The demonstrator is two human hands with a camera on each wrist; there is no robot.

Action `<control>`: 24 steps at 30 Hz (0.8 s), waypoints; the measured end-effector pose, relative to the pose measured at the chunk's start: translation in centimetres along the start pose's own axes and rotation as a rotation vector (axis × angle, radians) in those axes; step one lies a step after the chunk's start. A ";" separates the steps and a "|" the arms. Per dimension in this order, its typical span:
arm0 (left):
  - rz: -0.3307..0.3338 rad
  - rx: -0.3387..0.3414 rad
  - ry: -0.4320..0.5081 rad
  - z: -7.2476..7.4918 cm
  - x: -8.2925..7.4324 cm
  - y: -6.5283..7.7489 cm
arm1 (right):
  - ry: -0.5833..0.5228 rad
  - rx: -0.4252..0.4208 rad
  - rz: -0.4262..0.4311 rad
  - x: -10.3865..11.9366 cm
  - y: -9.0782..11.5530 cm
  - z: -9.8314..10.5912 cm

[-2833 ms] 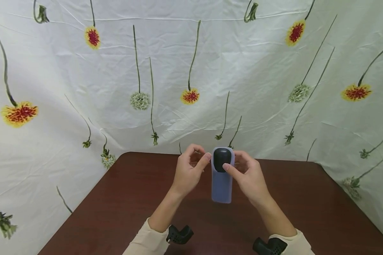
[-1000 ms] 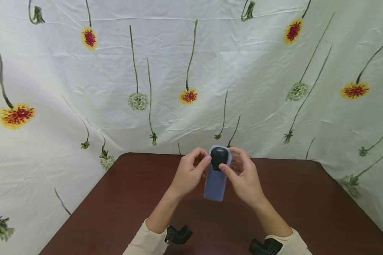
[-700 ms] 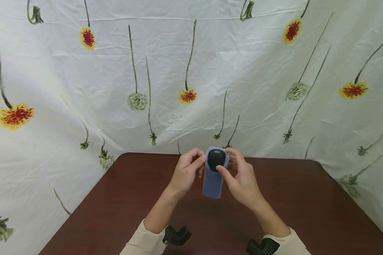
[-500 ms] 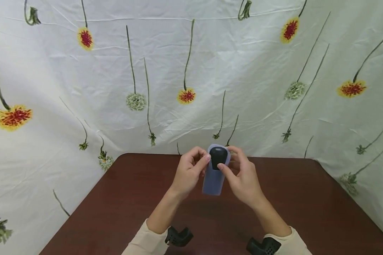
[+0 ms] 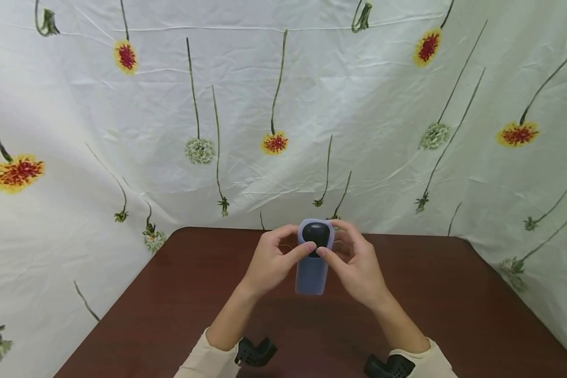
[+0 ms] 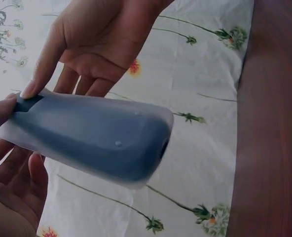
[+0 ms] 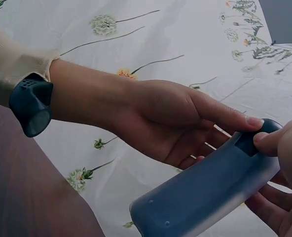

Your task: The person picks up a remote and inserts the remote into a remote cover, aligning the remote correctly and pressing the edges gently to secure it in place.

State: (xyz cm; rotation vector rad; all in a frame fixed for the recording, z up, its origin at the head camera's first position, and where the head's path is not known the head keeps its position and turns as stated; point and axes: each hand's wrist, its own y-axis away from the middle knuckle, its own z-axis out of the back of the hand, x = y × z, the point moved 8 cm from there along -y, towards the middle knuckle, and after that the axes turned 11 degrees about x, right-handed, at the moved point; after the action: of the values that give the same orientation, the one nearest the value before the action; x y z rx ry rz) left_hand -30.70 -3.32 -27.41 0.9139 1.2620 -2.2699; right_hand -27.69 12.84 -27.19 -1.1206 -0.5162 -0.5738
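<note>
A long translucent bluish sleeve (image 5: 311, 278) is held upright above the table between both hands. Through the opening near its top shows a smooth black rounded piece (image 5: 315, 232); what kind of device it belongs to cannot be told. My left hand (image 5: 270, 262) grips the left edge, its thumb tip on the lower part of the black piece. From the other side my right hand (image 5: 359, 268) grips it, thumb beside the left thumb and fingers behind. In the left wrist view, a dark shape fills the sleeve (image 6: 101, 131) under the see-through skin. Fingers behind it are partly hidden.
Beneath the hands lies a dark red-brown table (image 5: 208, 294) with rounded far corners. A white cloth (image 5: 245, 94) printed with flowers hangs behind it and along both sides. Black cameras (image 5: 255, 352) are worn on both wrists over light sleeves.
My left thumb has moved from the sleeve's left edge onto the black piece, beside the right thumb. The sleeve has shifted slightly left and stands straighter than about a second ago.
</note>
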 end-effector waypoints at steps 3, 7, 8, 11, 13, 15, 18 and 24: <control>-0.017 -0.022 -0.031 0.1 -0.4 0.0 | 0.120 -0.044 0.019 0.4 0.1 0.6; -0.016 -0.027 -0.019 0.1 -0.5 0.1 | 0.225 -0.082 0.010 0.6 0.3 1.4; -0.011 -0.026 -0.016 0.0 -0.5 0.1 | 0.216 -0.072 -0.001 0.5 0.3 1.4; 0.003 -0.015 0.001 -0.2 -0.2 0.2 | 0.175 -0.023 -0.060 0.1 0.3 1.4; 0.010 -0.009 0.009 -0.3 0.1 0.2 | 0.170 0.002 -0.117 -0.2 0.3 1.4; 0.010 -0.003 0.016 -0.4 0.4 0.3 | 0.185 0.020 -0.168 -0.4 0.3 1.5; -0.010 0.007 -0.002 -0.5 0.5 0.2 | 0.201 0.037 -0.215 -0.5 0.3 1.5; -0.111 0.031 -0.200 -1.1 -0.1 0.0 | 0.050 -0.047 -0.340 -1.4 0.5 1.6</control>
State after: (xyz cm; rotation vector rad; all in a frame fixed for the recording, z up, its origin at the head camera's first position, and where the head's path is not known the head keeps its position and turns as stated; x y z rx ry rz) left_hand -30.28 -2.38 -27.73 0.6218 1.2184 -2.4038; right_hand -28.52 14.71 -27.91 -1.0666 -0.6575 -0.9107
